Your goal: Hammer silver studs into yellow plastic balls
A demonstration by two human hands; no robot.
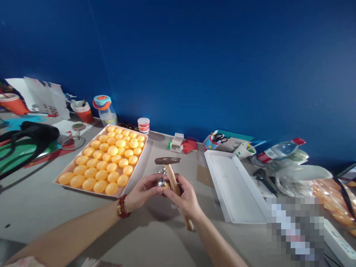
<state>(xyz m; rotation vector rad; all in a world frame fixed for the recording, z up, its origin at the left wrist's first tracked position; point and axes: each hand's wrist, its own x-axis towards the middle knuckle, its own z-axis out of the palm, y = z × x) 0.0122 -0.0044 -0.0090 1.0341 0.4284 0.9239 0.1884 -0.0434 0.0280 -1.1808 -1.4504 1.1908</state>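
Note:
Between the fingertips of my left hand (142,191) is a small shiny silver metal ball (161,183); its exact kind cannot be made out. My right hand (185,198) is wrapped around the wooden handle of a hammer (172,178), whose dark metal head points up and away from me. The right thumb and fingertips also reach the silver ball from its right side. More small shiny pieces (162,171) show just behind the ball, partly hidden by the fingers. Both hands are close together over the grey table (155,237).
A shallow box (135,166) of orange balls lies on the left, a white tray (239,189) on the right. Along the blue wall stand paper cups (83,111), a lidded bottle (107,115), a small tub (144,126) and a pen cup (210,142). A plastic bottle (278,151) leans far right.

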